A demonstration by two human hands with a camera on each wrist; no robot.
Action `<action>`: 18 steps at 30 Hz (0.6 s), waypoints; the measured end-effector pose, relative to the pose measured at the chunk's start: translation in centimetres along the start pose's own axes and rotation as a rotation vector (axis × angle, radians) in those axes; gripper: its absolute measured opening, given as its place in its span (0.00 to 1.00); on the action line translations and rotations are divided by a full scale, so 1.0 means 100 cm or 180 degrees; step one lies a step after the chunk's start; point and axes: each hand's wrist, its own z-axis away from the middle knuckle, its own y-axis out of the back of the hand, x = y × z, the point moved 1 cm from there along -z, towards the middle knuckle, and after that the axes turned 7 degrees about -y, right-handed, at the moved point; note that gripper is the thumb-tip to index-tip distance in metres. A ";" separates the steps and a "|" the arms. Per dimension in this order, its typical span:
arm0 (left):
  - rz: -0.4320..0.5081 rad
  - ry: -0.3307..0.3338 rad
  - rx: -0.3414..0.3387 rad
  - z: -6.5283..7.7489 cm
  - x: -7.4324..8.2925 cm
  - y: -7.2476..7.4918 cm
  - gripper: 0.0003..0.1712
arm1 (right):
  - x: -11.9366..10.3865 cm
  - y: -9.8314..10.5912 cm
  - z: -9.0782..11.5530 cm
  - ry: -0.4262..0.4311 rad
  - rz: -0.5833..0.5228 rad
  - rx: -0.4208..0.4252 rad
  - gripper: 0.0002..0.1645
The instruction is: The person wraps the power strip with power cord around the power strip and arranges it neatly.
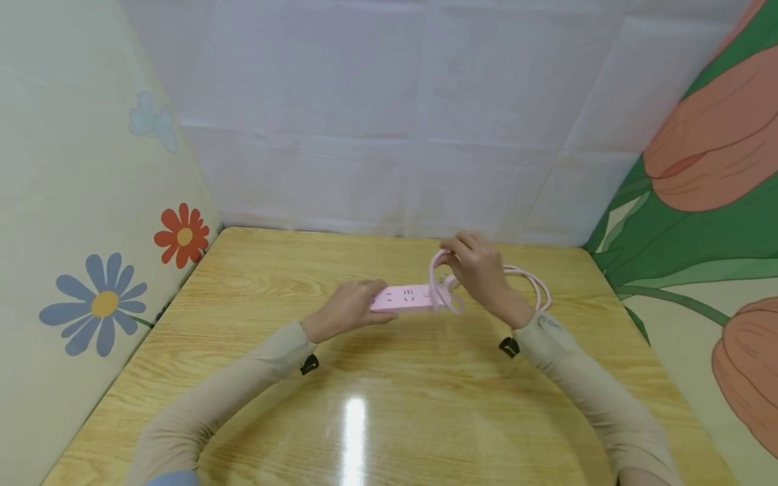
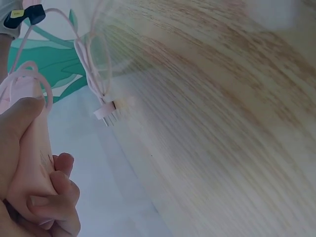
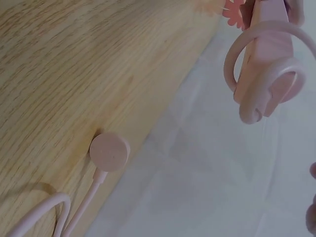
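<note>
A pink power strip [image 1: 401, 298] is held above the table, its socket face showing in the head view. My left hand [image 1: 348, 309] grips its left end, thumb on one side and fingers curled round the other, as the left wrist view shows. From the strip's right end the pink cord [image 3: 256, 37] loops over and around that end. My right hand [image 1: 481, 273] pinches the cord loop a little above and right of the strip. The plug [image 3: 109, 153], with its prongs showing in the left wrist view, is on the table beside more cord.
Under the hands is a wood-grain table [image 1: 292, 418] with a bright light reflection near the front. A white cloth wall [image 1: 377, 135] stands along its back edge. Side panels with printed flowers [image 1: 105, 304] flank the left and right. Loose cord [image 1: 537, 283] trails behind my right wrist.
</note>
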 end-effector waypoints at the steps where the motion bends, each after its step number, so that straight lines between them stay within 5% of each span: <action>1: -0.0012 -0.0009 0.0002 0.000 0.000 0.000 0.27 | 0.000 0.000 0.000 -0.0038 0.0001 -0.0017 0.15; 18: -0.0479 -0.0550 0.0379 0.001 0.001 -0.002 0.26 | 0.005 -0.011 0.001 -0.0151 -0.0173 -0.0242 0.08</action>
